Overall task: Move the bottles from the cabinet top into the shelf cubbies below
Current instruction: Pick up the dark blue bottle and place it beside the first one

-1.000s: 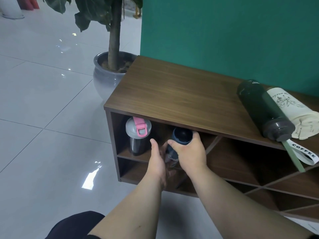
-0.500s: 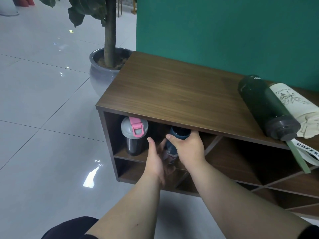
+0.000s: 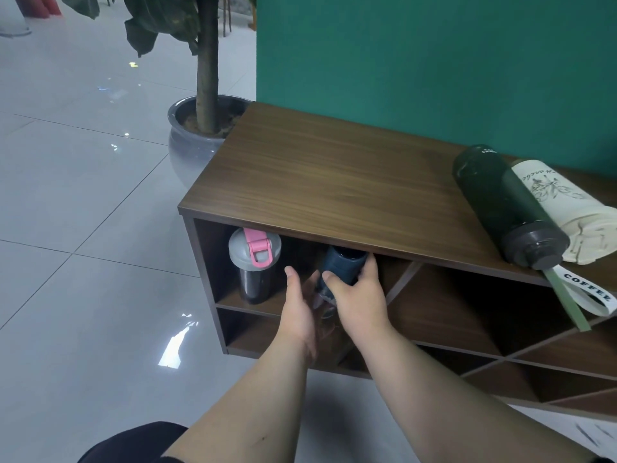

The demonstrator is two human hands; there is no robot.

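Note:
A dark blue bottle [image 3: 344, 265] stands tilted inside the upper left cubby of the brown wooden cabinet [image 3: 334, 188]. My right hand [image 3: 359, 295] is wrapped around its body. My left hand [image 3: 300, 309] is beside the bottle's lower part, fingers apart, touching or nearly touching it. To the left in the same cubby a black bottle with a grey lid and pink clasp [image 3: 254, 265] stands upright. On the cabinet top at the right lie a dark green bottle [image 3: 504, 208] and a cream printed bottle [image 3: 564, 212] side by side.
A potted tree in a grey pot [image 3: 197, 135] stands on the floor by the cabinet's left end. A green wall [image 3: 434, 61] backs the cabinet. A white strap marked COFFEE [image 3: 587, 290] and a green strap hang over the front edge. Diagonal cubbies lie to the right.
The blue bottle has gone deeper under the cabinet top into the cubby, with both hands following it. The camera has shifted a little; the bottles on top have not moved.

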